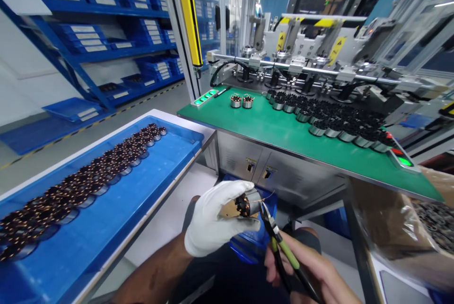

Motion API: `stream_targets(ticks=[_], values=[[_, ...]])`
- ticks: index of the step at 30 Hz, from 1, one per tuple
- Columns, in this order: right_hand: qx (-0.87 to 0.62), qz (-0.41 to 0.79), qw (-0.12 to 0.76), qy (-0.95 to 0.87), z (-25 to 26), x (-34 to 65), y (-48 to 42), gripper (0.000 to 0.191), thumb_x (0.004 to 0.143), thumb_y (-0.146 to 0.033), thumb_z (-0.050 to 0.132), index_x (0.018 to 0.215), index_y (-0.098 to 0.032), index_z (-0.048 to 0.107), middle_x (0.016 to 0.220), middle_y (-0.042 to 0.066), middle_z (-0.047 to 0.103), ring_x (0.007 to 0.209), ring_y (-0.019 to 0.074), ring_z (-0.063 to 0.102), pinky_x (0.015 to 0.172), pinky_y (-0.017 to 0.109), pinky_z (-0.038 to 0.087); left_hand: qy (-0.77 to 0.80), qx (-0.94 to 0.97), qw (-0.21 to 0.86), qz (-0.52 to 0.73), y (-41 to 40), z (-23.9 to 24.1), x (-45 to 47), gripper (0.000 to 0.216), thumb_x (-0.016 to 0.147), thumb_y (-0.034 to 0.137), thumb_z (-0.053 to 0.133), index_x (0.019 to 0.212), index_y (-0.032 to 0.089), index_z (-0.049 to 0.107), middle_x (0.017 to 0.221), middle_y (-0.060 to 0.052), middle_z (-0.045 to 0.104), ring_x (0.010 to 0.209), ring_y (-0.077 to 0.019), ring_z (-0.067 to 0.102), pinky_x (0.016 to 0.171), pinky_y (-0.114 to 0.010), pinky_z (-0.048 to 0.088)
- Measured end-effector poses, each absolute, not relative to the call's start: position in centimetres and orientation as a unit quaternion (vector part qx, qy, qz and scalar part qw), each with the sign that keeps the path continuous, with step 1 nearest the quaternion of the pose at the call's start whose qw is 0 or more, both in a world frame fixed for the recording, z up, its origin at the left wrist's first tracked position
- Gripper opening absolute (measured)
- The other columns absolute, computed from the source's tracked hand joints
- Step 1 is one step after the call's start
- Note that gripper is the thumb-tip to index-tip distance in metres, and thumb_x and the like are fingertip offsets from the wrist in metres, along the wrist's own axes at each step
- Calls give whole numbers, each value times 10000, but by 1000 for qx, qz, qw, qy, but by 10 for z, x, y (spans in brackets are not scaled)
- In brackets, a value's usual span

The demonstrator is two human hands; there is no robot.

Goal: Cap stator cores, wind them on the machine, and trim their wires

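My left hand [213,221], in a white glove, is closed around a motor stator [252,201] with a silver metal ring, black insulator teeth and copper windings. Thin copper wire ends stick out from its right side. My bare right hand [305,261] grips a pair of side-cutting pliers [289,252] with green and black handles. The jaws of the pliers are at the stator's right edge, close to the wires; whether they touch a wire I cannot tell. My right fingers wrap round the handles low in the view.
On the left, a blue tray [177,152] holds rows of wound stators [88,176]. The green worktop [262,126] carries two wound stators [241,101] and many black-topped cores [333,115] before a winding machine [301,58]. A cardboard box [386,219] with plastic lining stands right.
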State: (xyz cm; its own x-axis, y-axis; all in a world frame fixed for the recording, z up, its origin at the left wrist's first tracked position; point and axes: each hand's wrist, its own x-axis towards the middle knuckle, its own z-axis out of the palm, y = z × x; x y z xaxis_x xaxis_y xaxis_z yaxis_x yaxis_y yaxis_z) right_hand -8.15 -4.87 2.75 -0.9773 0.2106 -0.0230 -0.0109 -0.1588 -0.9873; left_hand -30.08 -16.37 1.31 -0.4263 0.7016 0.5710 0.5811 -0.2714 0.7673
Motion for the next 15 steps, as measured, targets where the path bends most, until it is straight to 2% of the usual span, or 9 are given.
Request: stream_targets(ticks=[5,10,15], values=[[-64,755,74,-649,23,-85,-53,562,928,-344,606,1432,-490,404,1089,51,625,877,151,625,779,288,530,607,555,16,568,-165,16,-302,625,657,332,864,1228,281,612,1154,-59,728,976,-214,705,920,-353,572],[-52,748,89,-656,24,-88,-51,578,890,-324,655,1406,-484,448,1004,38,635,793,136,621,703,248,529,609,568,-9,554,-166,17,-302,616,683,368,844,1239,274,595,1142,-57,733,971,-195,709,911,-321,573],[-77,729,75,-676,25,-86,-50,572,893,-289,631,1418,-437,459,973,34,635,767,128,628,705,226,531,597,577,-31,557,-167,17,-301,607,701,355,832,1247,281,576,1163,-57,724,993,-185,706,902,-307,577]])
